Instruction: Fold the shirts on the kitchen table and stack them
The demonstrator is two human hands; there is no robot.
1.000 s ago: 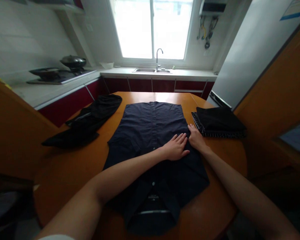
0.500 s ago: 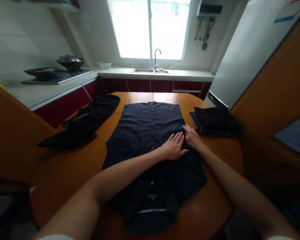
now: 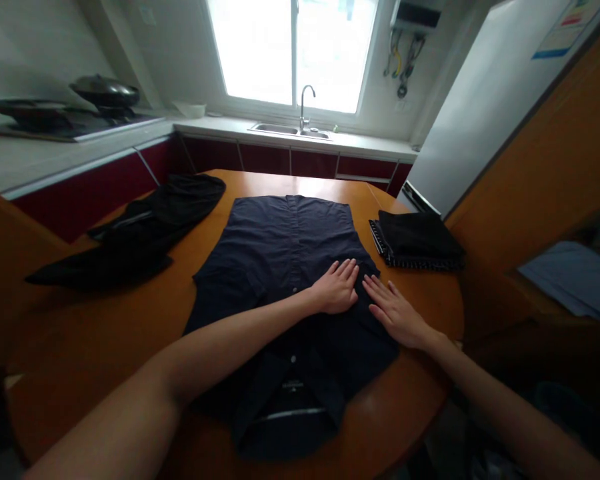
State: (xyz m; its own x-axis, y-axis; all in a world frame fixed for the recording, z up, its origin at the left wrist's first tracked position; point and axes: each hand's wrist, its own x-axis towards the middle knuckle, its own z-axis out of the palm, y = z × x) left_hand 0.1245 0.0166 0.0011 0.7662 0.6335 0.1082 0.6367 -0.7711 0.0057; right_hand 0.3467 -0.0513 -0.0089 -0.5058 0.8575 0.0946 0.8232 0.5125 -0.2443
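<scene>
A dark navy button-up shirt (image 3: pixel 265 247) lies spread front side up across the table, its collar toward me and its hem toward the window. My left hand (image 3: pixel 336 288) rests flat on the shirt's right side, fingers stretched out. Just to the right of it, my right hand (image 3: pixel 395 312) lies on the shirt near its right edge, palm down with the fingers extended. Neither hand grips the cloth. The shirt's sleeves appear folded in on the body; their exact lie is hard to make out in the dark fabric.
The wooden table (image 3: pixel 430 293) has a rounded edge. A crumpled black garment (image 3: pixel 145 233) lies at the left, and a stack of folded dark clothes (image 3: pixel 417 240) sits at the right. Beyond are a counter with a sink (image 3: pixel 275 129), a stove with a lidded wok (image 3: pixel 105 91), and a fridge (image 3: pixel 480 107).
My right hand has moved from the shirt's right edge back toward me and lies flatter on the cloth. My left hand stays on nearly the same spot. The view has shifted and tilted slightly.
</scene>
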